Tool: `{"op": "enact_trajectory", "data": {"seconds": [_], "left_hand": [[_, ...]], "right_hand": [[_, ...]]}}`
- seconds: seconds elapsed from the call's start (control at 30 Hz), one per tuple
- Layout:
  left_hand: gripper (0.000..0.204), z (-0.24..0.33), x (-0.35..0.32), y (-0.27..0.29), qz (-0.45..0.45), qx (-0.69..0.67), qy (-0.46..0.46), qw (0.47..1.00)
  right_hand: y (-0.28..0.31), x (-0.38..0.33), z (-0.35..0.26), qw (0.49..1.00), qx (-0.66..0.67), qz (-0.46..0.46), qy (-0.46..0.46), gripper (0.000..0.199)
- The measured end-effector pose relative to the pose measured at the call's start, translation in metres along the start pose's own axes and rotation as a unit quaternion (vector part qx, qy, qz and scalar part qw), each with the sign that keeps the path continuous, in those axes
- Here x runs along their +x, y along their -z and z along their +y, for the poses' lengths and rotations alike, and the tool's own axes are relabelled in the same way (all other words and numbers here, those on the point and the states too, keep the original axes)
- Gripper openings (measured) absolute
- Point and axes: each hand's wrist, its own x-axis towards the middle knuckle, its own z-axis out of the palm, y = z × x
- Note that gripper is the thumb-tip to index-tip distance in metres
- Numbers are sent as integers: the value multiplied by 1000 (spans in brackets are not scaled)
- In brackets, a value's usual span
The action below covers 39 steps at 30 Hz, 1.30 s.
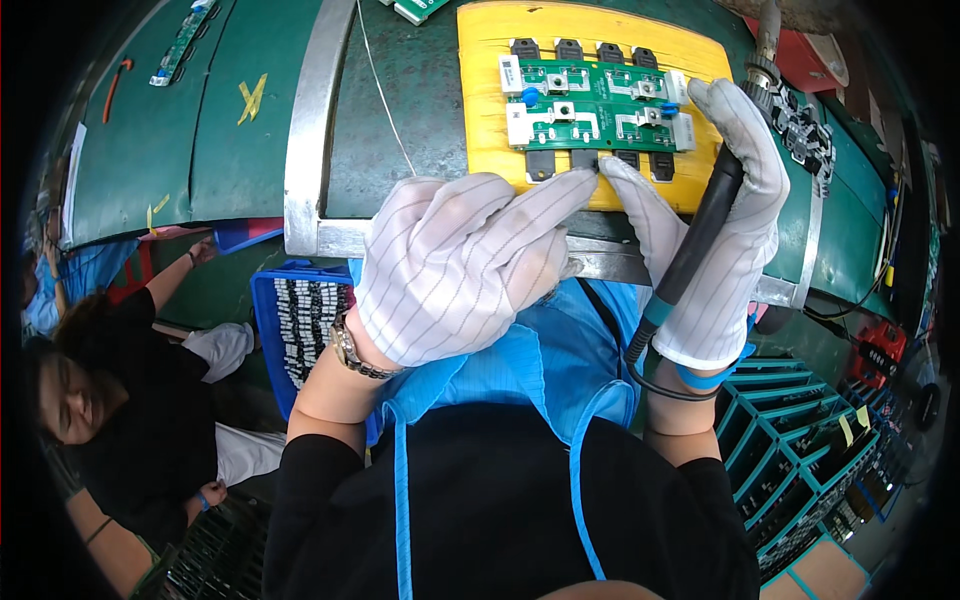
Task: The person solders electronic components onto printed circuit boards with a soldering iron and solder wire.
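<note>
So, both hands gloved in white striped fabric, both up at the near edge of a yellow fixture block (490,90) on the green bench (250,150); two green circuit boards (590,105) sit side by side on that block, black components (560,160) lined along its near and far edges. Left hand (450,270) is half-closed, holding nothing — index and middle fingers stretched forward, fingertips (580,185) pressing on a black component at the block's near edge, just below the boards; a metal wristwatch (350,350) shows at that wrist. Right hand (715,240) is wrapped around a dark pen-shaped tool (700,240) with a teal collar and a cable trailing off the low end — grip closed on the handle, tool slanting up toward the block's right corner; its tip is hidden behind the glove; the right index finger reaches left and meets the left fingertips at the same component. Boards lie just beyond both hands, between them and slightly ahead; a metal rail (310,130) frames the bench edge under the hands; a blue tray (300,320) of small dark parts sits below to the left; teal compartment bins (790,440) lower right; another person (130,400) in black sits off to the left.
</note>
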Motion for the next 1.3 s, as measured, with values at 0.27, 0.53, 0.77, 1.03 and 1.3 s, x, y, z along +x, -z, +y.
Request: {"op": "enact_trajectory", "data": {"seconds": [0.27,0.53,0.77,1.03,1.3], "left_hand": [[30,1,-2,-5,24,-47,33,998],[28,2,-18,22,123,25,42,991],[17,17,4,19,286,21,64,956],[21,2,-43,34,151,-168,202,953],[20,13,-79,84,152,-2,262,953]], "right_hand": [[1,4,-8,1000,-5,11,-11,78],[21,-25,-26,959,240,111,-96,69],[21,-37,-37,977,209,25,-23,23],[28,-39,-23,981,184,59,23,16],[20,-25,-16,952,231,158,-126,65]]}}
